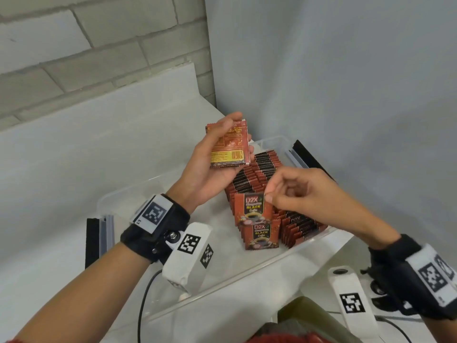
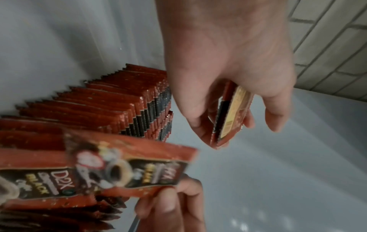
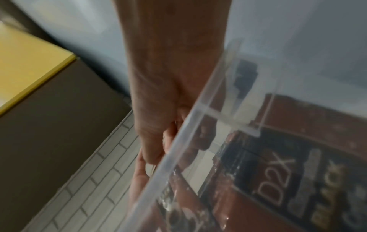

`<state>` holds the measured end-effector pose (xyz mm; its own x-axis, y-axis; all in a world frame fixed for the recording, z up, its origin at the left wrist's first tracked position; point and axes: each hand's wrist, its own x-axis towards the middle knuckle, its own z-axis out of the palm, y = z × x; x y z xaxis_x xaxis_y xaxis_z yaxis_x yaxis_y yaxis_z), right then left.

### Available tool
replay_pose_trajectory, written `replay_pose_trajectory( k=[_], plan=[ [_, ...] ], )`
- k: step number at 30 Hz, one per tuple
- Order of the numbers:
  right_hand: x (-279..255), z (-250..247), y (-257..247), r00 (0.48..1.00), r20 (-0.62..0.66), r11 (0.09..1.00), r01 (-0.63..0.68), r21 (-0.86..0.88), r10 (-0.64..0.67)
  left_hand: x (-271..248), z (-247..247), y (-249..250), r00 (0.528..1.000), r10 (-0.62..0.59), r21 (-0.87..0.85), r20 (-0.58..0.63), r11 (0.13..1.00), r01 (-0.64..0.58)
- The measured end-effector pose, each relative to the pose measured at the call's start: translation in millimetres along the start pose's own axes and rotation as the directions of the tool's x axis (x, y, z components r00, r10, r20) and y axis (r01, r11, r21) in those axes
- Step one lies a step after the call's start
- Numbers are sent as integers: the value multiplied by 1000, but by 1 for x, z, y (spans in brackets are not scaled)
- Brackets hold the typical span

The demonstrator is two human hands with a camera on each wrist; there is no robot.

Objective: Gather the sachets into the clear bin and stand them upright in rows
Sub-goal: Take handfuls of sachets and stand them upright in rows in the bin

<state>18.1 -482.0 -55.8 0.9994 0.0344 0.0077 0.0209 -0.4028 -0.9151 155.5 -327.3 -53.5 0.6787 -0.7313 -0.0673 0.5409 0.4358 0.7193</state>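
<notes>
Sachets (image 1: 257,169) already stand on edge in rows inside the clear bin (image 1: 249,269), packed toward its right end and far wall; the left part of its floor is bare. At the near end of one row the right hand (image 1: 296,191) pinches the top corner of a front-facing sachet (image 1: 251,210), which stands upright with its long axis vertical. Just above the rows, the left hand (image 1: 210,167) grips a small stack of sachets (image 1: 228,147), back label showing, between thumb and curled fingers. That stack lies up and left of the right hand's pinch, so the right hand looks nearer the row's end for seating the next one.
</notes>
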Motion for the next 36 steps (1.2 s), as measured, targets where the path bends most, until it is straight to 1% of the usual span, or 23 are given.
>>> replay_pose_trajectory(
  k=[3,5,8,10,15,21,24,26,28,30,31,33,36],
  plan=[
    [-3,2,-5,995,79,983,67,-172,-54,0,1,1,1000,-9,-7,-18,1000,9],
    [-6,2,-4,990,119,950,112,-291,-80,0,1,2,1000,-13,-22,-28,1000,13],
    [-6,2,1,985,171,911,84,-404,-15,0,0,1,999,-10,-21,-32,1000,10],
    [-6,2,4,979,202,898,53,-437,40,0,-1,1,1000,-5,-19,-22,1000,5],
    [-6,1,4,964,240,867,17,-498,118,-1,-2,-1,1000,-8,13,-9,1000,8],
    [-4,-2,-1,946,278,865,-7,-502,169,-1,-1,-2,1000,-15,50,3,999,14],
    [-3,-4,-5,960,234,885,-30,-464,155,-2,-1,-2,999,-17,68,37,998,14],
    [-1,-2,-5,986,141,912,-26,-409,91,-2,-1,-3,997,-16,87,72,996,10],
    [2,2,-5,999,7,961,-41,-273,45,-3,-1,-4,995,-23,122,97,992,11],
    [6,5,-4,991,-122,994,-63,-90,52,-2,-1,-6,993,-33,161,118,987,13],
    [8,6,-3,985,-164,998,-64,-18,60,-2,-1,-6,991,-39,176,127,984,16],
    [9,7,0,980,-187,997,-52,62,63,-3,0,-7,989,-59,195,137,980,32],
    [8,9,3,981,-192,994,-22,106,42,-3,1,-9,984,-99,245,147,968,60]
  ],
)
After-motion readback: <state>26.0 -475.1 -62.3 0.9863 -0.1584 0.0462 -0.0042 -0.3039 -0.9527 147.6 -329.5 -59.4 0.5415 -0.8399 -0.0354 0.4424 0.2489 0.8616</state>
